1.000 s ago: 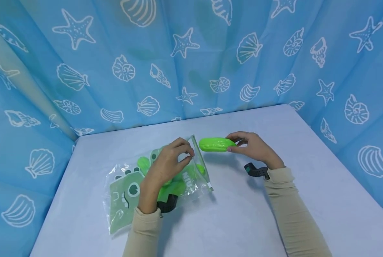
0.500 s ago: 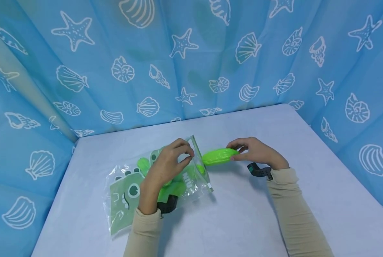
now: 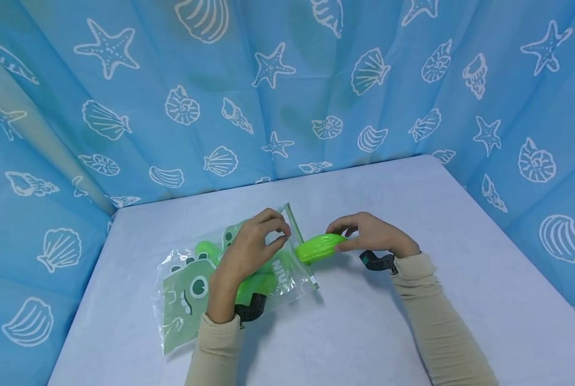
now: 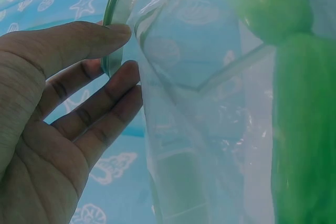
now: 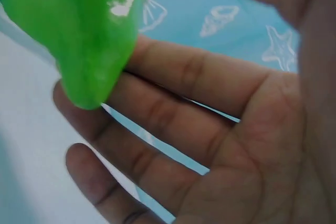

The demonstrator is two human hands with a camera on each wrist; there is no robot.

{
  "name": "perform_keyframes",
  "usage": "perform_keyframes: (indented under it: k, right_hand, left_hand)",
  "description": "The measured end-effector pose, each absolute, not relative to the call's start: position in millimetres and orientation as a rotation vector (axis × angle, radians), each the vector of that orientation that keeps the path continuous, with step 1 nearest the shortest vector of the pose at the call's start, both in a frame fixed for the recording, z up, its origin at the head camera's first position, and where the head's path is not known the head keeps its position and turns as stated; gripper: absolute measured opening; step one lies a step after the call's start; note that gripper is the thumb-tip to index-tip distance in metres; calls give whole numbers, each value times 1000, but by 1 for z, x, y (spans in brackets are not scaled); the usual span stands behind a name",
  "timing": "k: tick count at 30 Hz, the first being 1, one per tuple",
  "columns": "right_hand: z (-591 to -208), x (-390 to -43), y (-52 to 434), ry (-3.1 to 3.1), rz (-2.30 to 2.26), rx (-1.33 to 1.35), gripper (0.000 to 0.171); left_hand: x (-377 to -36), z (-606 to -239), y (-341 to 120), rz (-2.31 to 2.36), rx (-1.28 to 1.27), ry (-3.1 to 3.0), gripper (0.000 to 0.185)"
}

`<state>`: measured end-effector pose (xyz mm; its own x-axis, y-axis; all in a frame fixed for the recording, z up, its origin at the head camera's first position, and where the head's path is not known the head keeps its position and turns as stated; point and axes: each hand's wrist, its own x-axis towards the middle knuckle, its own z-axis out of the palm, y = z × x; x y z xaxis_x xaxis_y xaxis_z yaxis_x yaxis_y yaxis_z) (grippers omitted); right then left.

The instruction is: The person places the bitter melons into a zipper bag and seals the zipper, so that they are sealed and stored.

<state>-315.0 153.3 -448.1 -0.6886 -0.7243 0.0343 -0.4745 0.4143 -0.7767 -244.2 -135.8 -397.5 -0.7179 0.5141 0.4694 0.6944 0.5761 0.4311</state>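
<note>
Left hand (image 3: 251, 244) pinches the zip bag (image 3: 183, 316) of green pieces (image 3: 257, 287); right hand (image 3: 371, 234) pinches a ridged green toy (image 3: 315, 249) at its three-o'clock mouth (image 3: 294, 221)

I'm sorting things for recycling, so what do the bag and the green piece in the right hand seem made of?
The bag looks like thin, glossy, mostly clear plastic film: it wrinkles, catches highlights and can be seen through. The green piece in the right hand looks like smooth, shiny plastic, judging by its bright highlight; hard or soft, I cannot tell.
</note>
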Motion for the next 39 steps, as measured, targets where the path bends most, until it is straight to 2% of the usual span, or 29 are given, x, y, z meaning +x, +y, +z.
perform_keyframes:
  k: [39]
  right_hand:
    - [-469, -293, 79, 2651, -1195, -1057, 39]
  left_hand:
    - [-243, -400, -131, -906, -1028, -2508, 9]
